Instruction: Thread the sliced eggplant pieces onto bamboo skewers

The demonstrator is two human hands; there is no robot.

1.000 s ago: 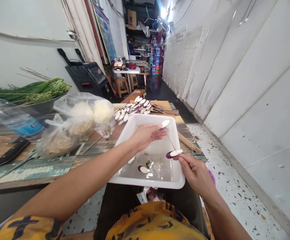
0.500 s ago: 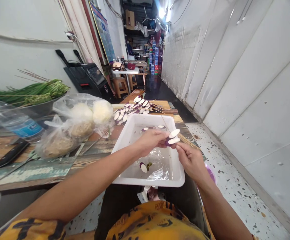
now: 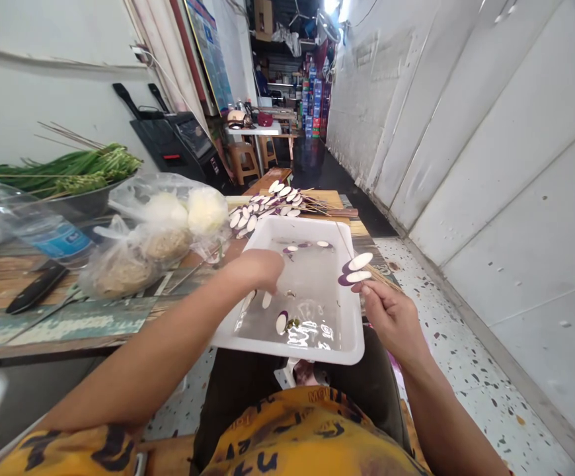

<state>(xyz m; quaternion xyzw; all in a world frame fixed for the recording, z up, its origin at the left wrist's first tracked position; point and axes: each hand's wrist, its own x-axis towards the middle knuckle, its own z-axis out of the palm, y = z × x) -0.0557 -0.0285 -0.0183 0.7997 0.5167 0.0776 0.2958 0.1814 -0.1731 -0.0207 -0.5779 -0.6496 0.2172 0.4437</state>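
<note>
My right hand pinches a thin skewer that carries eggplant slices, white inside with purple skin, just past the right rim of a white plastic basin. My left hand is over the left part of the basin, bent downward near the water; motion smears it and its fingers are mostly hidden. Under it a pale slice shows in the water. Another eggplant slice floats near the basin's front beside small green bits, and a few more lie toward the far end.
Behind the basin lies a heap of skewered eggplant slices. To the left on the table are filled plastic bags, a water bottle, a black-handled knife and a bowl of greens. A white wall runs along the right.
My left hand has let go of the skewered slices and moved left and down over the water. The right hand keeps the skewer, now slightly farther right. The view has shifted a little.
</note>
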